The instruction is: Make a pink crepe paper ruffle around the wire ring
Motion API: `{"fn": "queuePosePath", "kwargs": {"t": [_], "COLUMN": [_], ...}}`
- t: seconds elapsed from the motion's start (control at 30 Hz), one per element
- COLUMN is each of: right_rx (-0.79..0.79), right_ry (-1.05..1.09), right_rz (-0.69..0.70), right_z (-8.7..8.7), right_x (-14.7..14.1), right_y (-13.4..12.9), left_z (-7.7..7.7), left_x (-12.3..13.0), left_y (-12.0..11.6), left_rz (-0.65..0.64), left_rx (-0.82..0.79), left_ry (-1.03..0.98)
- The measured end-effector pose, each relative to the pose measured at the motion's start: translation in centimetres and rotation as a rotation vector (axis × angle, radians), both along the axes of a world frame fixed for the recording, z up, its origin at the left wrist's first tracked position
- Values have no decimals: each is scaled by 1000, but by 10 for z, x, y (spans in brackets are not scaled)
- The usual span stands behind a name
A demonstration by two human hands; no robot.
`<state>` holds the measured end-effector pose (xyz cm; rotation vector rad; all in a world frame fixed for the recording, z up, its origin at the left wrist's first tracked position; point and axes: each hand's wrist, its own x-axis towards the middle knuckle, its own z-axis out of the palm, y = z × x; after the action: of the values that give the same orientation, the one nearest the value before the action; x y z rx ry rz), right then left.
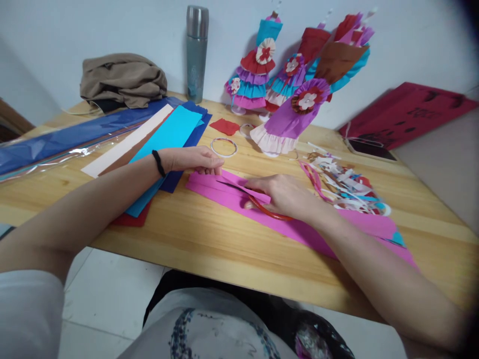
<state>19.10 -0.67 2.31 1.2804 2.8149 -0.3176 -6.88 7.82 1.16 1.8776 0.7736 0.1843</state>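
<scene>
At the far left of the tabletop (pixel 175 237), we have a clear plastic package (pixel 71 130) containing blue sheets. Behind it rests a crumpled brown cloth (pixel 121 80). Next, the fanned stack of paper strips (pixel 170 130) shows pale, brown, light blue, dark blue and red layers. The bottle (pixel 197 55) stands upright behind the stack.

Our left hand (pixel 198 160), with a black band (pixel 158 163) at the wrist, is closed, its fingertips pinching the upper edge of the pink paper (pixel 232 199) near that paper's left end. The ring (pixel 223 147) lies flat just beyond this hand, with the red piece (pixel 224 126) behind it.

The pink paper lies in front of both hands and runs rightward beneath our right forearm. Our right hand (pixel 282 197) is clenched around the red handles of the scissors (pixel 267 212). The blades point left, toward the left hand, and a pink flap overlaps them.

Behind the right hand stand the ruffled paper dresses (pixel 279 117). To its right we have a heap of paper scraps (pixel 346 182), then a dark phone (pixel 370 149) in front of the red bag (pixel 407 114).
</scene>
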Motion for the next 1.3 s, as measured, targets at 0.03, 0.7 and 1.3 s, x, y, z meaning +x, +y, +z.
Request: {"fn": "queuePosePath", "kwargs": {"t": [0.03, 0.7, 1.3], "right_rx": [5, -5, -39], "right_ry": [4, -48, -58], "right_rz": [3, 38, 62], "right_z": [0, 5, 10], "right_x": [0, -1, -15], "right_y": [0, 0, 3], "left_z": [-1, -1, -13], "left_x": [-1, -10, -13], "left_y": [2, 8, 15], "left_rz": [-15, -165, -136], "left_rx": [4, 62, -70], "left_ry": [8, 117, 14]}}
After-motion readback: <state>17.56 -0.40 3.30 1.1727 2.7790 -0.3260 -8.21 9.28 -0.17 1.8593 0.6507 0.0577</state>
